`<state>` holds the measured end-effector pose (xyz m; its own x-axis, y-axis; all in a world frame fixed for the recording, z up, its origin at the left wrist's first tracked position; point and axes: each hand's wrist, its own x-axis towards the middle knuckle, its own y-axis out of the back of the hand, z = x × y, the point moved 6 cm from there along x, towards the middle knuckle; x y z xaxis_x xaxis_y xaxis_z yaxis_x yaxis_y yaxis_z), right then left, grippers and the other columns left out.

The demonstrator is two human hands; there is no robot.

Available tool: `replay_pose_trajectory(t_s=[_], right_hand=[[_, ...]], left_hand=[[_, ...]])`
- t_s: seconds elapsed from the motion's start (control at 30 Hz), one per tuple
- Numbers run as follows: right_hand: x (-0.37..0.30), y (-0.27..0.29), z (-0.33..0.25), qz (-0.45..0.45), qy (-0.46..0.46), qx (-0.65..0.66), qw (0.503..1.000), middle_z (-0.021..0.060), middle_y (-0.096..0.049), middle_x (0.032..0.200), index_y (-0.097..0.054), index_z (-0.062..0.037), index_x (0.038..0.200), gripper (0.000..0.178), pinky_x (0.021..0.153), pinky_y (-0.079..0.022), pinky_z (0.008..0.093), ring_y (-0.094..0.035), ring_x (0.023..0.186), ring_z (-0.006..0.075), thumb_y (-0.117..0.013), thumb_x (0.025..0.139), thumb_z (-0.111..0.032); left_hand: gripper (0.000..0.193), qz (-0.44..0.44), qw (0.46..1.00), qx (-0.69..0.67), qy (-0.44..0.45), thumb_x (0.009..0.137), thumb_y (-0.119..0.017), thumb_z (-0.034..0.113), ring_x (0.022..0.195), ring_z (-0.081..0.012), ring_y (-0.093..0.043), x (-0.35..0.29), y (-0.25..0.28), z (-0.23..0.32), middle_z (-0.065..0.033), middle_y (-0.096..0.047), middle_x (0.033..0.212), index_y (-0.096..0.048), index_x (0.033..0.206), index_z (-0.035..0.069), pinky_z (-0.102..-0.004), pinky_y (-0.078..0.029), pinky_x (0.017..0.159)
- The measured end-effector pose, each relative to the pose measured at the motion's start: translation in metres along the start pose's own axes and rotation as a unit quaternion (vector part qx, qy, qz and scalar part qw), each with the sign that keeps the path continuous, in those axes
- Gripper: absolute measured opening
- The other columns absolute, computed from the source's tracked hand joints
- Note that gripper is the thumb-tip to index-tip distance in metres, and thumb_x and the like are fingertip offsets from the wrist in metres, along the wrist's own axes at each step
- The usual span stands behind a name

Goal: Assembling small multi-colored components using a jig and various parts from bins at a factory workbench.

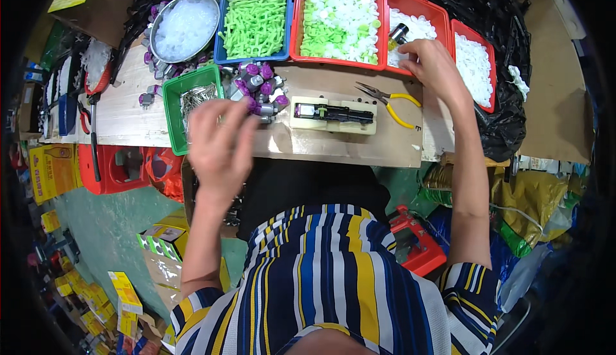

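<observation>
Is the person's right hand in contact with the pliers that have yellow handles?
Apart. The head view shows work surface between the right hand and the pliers.

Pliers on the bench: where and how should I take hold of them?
Probably best by both yellow handles, coming from the right with the right hand, which is nearer. The pliers lie flat, handles spread toward the right, nose pointing left and away. That hand seems to hold a small dark part, so free it first.
</observation>
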<state>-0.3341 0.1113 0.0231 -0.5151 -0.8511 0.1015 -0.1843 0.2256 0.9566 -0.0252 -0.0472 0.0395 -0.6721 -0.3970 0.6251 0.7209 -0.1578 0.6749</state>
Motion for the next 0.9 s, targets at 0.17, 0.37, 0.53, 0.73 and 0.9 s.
replay_pose_trajectory(t_s=[0.17, 0.37, 0.53, 0.73, 0.9], right_hand=[[0.023, -0.009, -0.010, -0.074, -0.013, -0.068, 0.995, 0.0213, -0.070, 0.088, -0.070, 0.0048, 0.093, 0.015, 0.075, -0.053, 0.0414, -0.069, 0.084, 0.0323, -0.070, 0.080, -0.002], [0.022, -0.013, -0.004, -0.073, 0.009, -0.046, 0.996, 0.0220, -0.068, 0.082, -0.066, 0.0053, 0.085, 0.009, 0.073, -0.052, 0.0427, -0.067, 0.081, 0.0343, -0.067, 0.078, -0.001], [0.019, -0.006, -0.002, -0.075, -0.013, 0.006, 0.997, 0.0216, -0.068, 0.083, -0.065, 0.0049, 0.081, 0.007, 0.073, -0.052, 0.0433, -0.067, 0.082, 0.0348, -0.063, 0.077, 0.000], [0.016, -0.009, -0.003, -0.065, 0.027, 0.020, 0.997, 0.0187, -0.069, 0.083, -0.069, 0.0070, 0.094, 0.017, 0.071, -0.053, 0.0385, -0.068, 0.074, 0.0287, -0.070, 0.080, -0.003], [0.020, -0.014, -0.002, -0.073, 0.017, 0.012, 0.997, 0.0185, -0.069, 0.088, -0.070, 0.0071, 0.096, 0.018, 0.072, -0.054, 0.0376, -0.068, 0.078, 0.0291, -0.071, 0.080, -0.001]], left_hand=[[0.018, -0.076, 0.985, 0.091, 0.124, 0.080, -0.074, 0.003, 0.089, -0.0305, -0.059, -0.003, 0.026, -0.063, -0.0136, -0.065, 0.093, -0.071, 0.096, -0.003, -0.0393, -0.047, 0.081], [0.015, -0.164, 0.973, 0.123, 0.107, 0.074, -0.074, 0.001, 0.085, -0.0326, -0.057, 0.000, 0.012, -0.082, -0.0139, -0.063, 0.085, -0.070, 0.088, -0.003, -0.0423, -0.045, 0.078], [0.009, -0.177, 0.973, 0.095, 0.111, 0.072, -0.073, -0.001, 0.083, -0.0332, -0.056, 0.002, 0.009, -0.091, -0.0140, -0.061, 0.078, -0.069, 0.080, -0.002, -0.0430, -0.044, 0.076], [0.009, -0.157, 0.978, 0.094, 0.097, 0.072, -0.072, -0.002, 0.083, -0.0338, -0.056, 0.006, 0.012, -0.087, -0.0146, -0.061, 0.078, -0.069, 0.081, -0.002, -0.0436, -0.045, 0.075], [0.010, -0.177, 0.975, 0.118, 0.071, 0.073, -0.073, 0.001, 0.082, -0.0326, -0.057, 0.009, 0.009, -0.089, -0.0129, -0.061, 0.078, -0.070, 0.082, -0.001, -0.0430, -0.045, 0.074]])
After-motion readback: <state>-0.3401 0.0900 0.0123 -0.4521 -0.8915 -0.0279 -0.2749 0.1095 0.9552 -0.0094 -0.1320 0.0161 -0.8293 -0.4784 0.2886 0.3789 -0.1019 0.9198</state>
